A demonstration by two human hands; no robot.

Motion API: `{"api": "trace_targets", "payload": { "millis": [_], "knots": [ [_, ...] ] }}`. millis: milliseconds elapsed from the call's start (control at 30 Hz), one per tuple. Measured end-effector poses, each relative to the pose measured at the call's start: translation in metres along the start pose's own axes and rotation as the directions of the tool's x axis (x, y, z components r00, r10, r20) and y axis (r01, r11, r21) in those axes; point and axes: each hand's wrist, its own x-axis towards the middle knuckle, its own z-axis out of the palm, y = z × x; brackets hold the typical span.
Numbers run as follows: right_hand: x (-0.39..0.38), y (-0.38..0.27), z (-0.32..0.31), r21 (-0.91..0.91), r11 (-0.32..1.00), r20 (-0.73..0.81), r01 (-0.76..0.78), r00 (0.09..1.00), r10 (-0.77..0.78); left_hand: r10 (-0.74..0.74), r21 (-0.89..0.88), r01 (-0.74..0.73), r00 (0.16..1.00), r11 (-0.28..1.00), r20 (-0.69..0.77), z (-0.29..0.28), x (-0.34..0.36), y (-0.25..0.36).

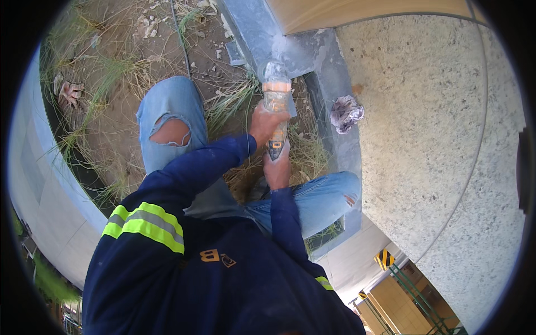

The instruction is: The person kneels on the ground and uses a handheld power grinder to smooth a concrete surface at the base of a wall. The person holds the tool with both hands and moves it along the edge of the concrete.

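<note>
Tool [276, 100] in two-handed grip near inner corner of gray curb [245, 25], left hand [267, 124] closed around its middle, right hand [277, 168] around its rear end.

Head fisheye | faces down past chest [234, 285] to hands [264, 124] | near | edges perhaps too warped to judge

Markings: navy shirt [234, 293] has one bold orange character [210, 255] on the chest, small orange-outlined emblem [228, 260] just beside it. Power tool [276, 101] carries an orange marking [276, 144] near its rear end, too small to make out. Black-and-yellow striped sign [384, 259] near the concrete slab's [419, 128] lower edge, smaller striped one [362, 295] below; can't read wording on either.
</note>
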Motion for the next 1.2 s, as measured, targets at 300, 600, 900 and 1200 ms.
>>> {"api": "trace_targets", "payload": {
  "millis": [300, 600, 900, 1200],
  "knots": [
    [0.002, -0.012, -0.007, -0.035, 0.999, 0.038, -0.024, 0.999, 0.025, -0.020, -0.158, 0.029, 0.998, 0.987, 0.058, -0.002, 0.003, 0.002],
    [-0.005, -0.009, -0.003, -0.023, 0.999, 0.019, -0.049, 0.999, 0.049, -0.005, -0.105, 0.010, 0.999, 0.994, 0.044, -0.003, -0.005, 0.002],
    [0.003, -0.012, 0.000, 0.048, 0.999, 0.026, -0.015, 1.000, 0.014, -0.002, -0.036, 0.001, 1.000, 0.999, -0.024, -0.001, -0.006, 0.019],
    [0.044, -0.039, 0.001, 0.082, 0.995, -0.070, 0.062, 0.996, -0.056, 0.065, -0.061, -0.060, 0.994, 0.996, 0.088, -0.002, 0.051, 0.037]
  ]
}}
